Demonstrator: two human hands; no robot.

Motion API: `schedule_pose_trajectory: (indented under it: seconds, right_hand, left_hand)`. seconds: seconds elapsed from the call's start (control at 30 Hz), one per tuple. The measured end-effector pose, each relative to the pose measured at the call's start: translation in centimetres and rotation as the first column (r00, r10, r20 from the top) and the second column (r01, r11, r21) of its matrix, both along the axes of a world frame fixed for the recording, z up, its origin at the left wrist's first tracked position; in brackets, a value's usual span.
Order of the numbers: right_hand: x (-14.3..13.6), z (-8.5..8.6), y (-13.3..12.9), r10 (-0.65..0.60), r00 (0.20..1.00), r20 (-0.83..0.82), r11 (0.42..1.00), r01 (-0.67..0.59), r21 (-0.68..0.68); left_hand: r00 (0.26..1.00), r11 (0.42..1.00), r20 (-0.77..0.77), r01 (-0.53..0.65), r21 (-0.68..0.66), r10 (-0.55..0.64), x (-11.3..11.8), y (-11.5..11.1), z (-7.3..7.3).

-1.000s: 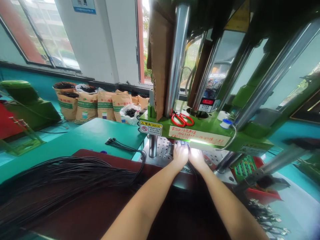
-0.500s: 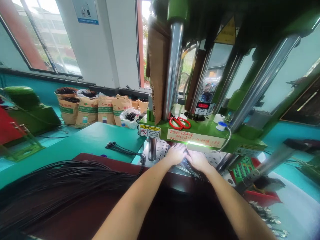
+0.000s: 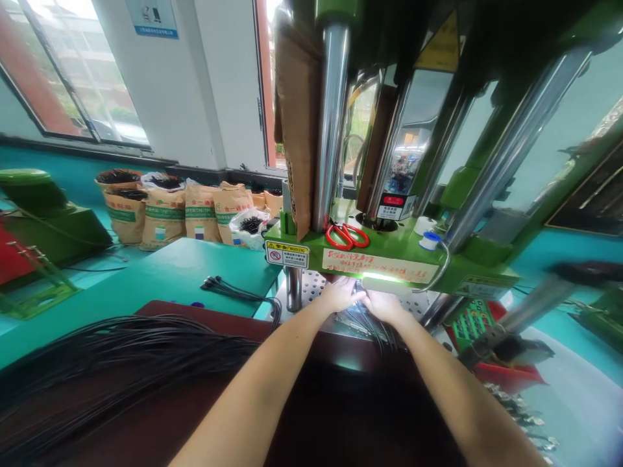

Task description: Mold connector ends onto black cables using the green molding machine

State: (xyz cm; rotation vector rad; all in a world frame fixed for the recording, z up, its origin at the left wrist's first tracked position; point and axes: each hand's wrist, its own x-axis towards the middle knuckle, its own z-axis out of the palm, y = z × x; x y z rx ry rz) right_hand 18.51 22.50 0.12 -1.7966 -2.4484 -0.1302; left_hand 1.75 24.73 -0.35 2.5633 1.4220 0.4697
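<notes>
Left hand (image 3: 339, 295): fingers extended beneath the press head (image 3: 467, 263), tips hidden by it. Right hand (image 3: 385, 305): fingers bent, grip obscured; whether anything is held cannot be told. Black cables (image 3: 372, 327): seen between and below both hands. Red-handled scissors (image 3: 347, 237): laid atop the press head, spool (image 3: 429, 241) to their right. Cable bundle (image 3: 160, 337): spread across the dark red counter (image 3: 153, 402). Sacks (image 3: 163, 214): stood beyond the green counter (image 3: 195, 266).

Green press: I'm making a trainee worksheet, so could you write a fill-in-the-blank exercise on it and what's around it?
The scissors on the press have ____ handles.
The long cables heaped on the left are ____ in colour.
The triangular sign high on the press is ____.
Missing words: red; black; yellow.
</notes>
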Motion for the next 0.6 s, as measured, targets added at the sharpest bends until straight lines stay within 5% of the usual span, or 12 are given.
schedule_pose_trajectory:
  seconds: [0.23, 0.6]
  right_hand:
    - [1.8, 0.7, -0.9, 0.010, 1.000, -0.006, 0.999, -0.010, -0.030]
    - [1.8, 0.4, 0.4, -0.008, 0.998, -0.062, 1.000, 0.007, -0.016]
  left_hand:
    - [1.000, 0.998, -0.012, -0.010, -0.061, 0.009, -2.6, -0.7, 0.6]
    - [0.995, 0.993, -0.012, -0.098, -0.065, 0.098, -1.2, -0.4, 0.4]
